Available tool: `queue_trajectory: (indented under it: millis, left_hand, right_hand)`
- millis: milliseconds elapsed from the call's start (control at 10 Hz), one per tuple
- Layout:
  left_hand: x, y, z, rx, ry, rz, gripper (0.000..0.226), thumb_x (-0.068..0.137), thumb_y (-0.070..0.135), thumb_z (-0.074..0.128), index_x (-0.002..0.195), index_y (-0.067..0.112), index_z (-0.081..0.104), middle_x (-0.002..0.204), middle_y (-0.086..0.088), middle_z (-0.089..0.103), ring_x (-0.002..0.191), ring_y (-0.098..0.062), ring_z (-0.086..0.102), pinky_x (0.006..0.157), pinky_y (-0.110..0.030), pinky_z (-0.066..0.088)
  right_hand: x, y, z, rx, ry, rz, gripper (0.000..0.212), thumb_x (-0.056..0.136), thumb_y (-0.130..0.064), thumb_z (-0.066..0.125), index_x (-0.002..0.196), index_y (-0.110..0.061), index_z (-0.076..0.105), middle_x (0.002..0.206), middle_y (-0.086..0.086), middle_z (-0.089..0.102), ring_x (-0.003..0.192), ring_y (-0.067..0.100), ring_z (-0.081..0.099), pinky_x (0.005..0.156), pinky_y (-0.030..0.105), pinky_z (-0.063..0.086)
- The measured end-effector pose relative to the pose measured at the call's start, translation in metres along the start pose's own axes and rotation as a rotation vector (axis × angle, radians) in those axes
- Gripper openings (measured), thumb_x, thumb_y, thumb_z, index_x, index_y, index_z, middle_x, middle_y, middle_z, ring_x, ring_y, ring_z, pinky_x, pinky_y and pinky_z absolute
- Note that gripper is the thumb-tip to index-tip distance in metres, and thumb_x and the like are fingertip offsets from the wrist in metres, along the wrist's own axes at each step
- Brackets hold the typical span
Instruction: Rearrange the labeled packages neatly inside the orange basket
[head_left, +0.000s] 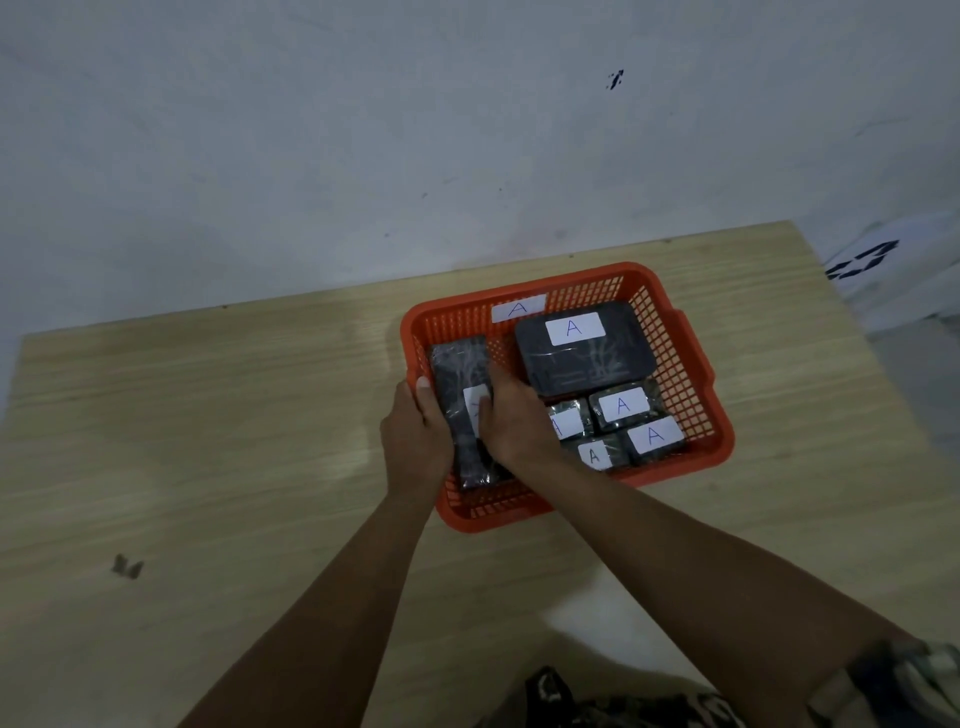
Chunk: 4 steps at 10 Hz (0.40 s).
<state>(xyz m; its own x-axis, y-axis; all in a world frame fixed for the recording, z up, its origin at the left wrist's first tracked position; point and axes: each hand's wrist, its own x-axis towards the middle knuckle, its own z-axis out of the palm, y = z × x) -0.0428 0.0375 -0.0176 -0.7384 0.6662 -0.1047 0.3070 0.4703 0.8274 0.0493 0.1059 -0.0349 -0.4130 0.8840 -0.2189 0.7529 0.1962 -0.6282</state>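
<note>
An orange mesh basket (691, 364) sits on the wooden table, with a white "A" label on its far wall. Along its left side lies a long dark wrapped package (460, 374). My left hand (415, 436) grips that package's left edge, thumb over the basket rim. My right hand (511, 415) presses on its right side and covers part of its white label. A large dark package (582, 358) labelled "A" lies at the back right. Several small dark packages (623, 410) labelled "A" fill the front right corner.
The wooden table (208, 441) stretches wide to the left of the basket, with a small dark mark (127, 566) near the front left. A grey wall stands right behind the table. A white bag (883, 265) lies off the table's right edge.
</note>
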Motion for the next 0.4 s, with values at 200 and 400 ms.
queue_trajectory:
  millis: [200,400]
  left_hand:
    - [0.000,0.003,-0.001,0.019,-0.010,0.020,0.032,0.103,0.033,0.031,0.096,0.012,0.054,0.072,0.014,0.051,0.063,0.001,0.050,0.052,-0.006,0.037]
    - [0.004,0.009,-0.009,0.201,-0.009,0.108,0.040,0.095,0.050,0.030,0.114,0.021,0.050,0.100,0.000,0.061,0.090,-0.024,0.062,0.080,-0.041,0.052]
  right_hand:
    - [0.001,0.009,-0.006,-0.008,-0.083,-0.129,0.048,0.094,-0.018,0.058,0.141,-0.012,0.046,0.133,0.013,0.058,0.120,0.031,0.058,0.098,0.046,0.051]
    - [-0.009,0.005,-0.061,-0.099,0.150,-0.282,0.048,0.100,-0.029,0.051,0.145,-0.013,0.045,0.151,0.011,0.046,0.137,0.028,0.044,0.109,0.045,0.043]
